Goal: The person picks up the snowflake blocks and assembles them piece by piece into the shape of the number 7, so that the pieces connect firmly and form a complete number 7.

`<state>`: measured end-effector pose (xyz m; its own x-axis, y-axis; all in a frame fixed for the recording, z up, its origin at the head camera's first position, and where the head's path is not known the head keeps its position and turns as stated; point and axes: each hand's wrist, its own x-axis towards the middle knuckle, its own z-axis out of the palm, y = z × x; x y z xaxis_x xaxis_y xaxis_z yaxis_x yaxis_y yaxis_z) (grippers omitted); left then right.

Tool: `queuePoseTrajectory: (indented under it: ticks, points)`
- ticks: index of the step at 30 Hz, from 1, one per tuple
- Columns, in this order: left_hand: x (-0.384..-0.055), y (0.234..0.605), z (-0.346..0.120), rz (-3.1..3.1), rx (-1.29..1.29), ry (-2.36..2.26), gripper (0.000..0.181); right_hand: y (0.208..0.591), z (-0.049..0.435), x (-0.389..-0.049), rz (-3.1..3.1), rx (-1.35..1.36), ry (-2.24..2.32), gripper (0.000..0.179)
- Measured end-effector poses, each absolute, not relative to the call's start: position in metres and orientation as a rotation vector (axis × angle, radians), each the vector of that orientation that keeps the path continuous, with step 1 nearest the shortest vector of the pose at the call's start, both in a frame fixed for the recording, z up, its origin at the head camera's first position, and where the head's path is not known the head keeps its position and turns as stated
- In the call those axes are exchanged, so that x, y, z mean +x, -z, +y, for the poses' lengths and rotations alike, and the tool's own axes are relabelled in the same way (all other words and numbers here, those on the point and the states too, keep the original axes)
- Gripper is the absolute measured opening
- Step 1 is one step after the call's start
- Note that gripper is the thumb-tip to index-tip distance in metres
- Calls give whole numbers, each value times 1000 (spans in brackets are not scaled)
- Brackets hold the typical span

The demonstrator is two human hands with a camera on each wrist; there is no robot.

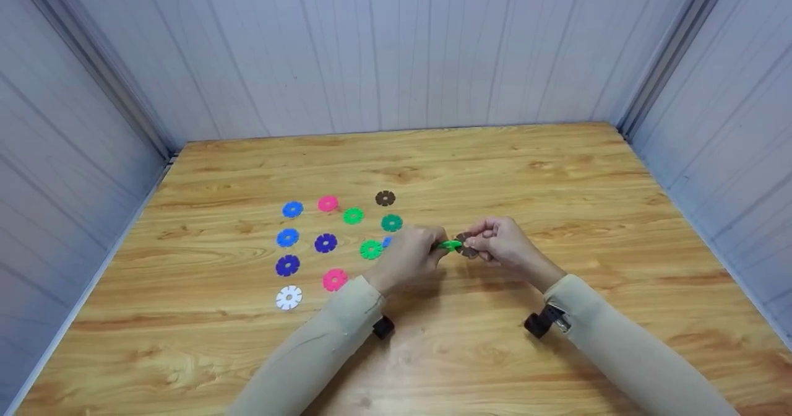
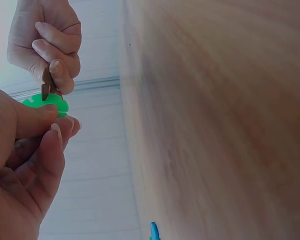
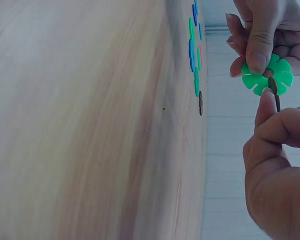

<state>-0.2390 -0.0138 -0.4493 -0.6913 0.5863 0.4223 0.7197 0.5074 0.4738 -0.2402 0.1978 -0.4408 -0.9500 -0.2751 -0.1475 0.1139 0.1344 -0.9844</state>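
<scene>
My left hand (image 1: 409, 256) pinches a bright green notched plastic disc (image 3: 285, 79) between thumb and fingers. A brown notched disc (image 2: 46, 82) is pinched by my right hand (image 1: 504, 246). Above the table the two discs meet at right angles, the brown one's edge at the rim of the green one, near its centre hole in the right wrist view. Just left of my left hand, a blue disc (image 1: 387, 242) is mostly hidden behind it, beside another green disc (image 1: 364, 251) lying flat.
Loose discs lie on the wooden table (image 1: 526, 168) left of my hands: a white disc (image 1: 281, 298), pink disc (image 1: 328, 282), purple disc (image 1: 280, 267), teal disc (image 1: 385, 223), brown disc (image 1: 378, 199) and several others. Pale panel walls (image 1: 396, 51) enclose the back and sides.
</scene>
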Motion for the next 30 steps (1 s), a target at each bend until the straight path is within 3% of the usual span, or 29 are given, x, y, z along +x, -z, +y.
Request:
queuePoseTrajectory:
  ticks: [14, 26, 30]
  points:
    - [-246, 446, -5, -2537, -1156, 1024, 16, 440, 199, -237, 2038, -54, 2006, 7]
    - [-242, 447, -10, -2511, -1078, 949, 9, 443, 195, -229, 1945, -27, 2015, 17]
    - [-242, 446, -10, -2521, -1058, 931, 6, 443, 196, -228, 1953, -35, 1983, 28]
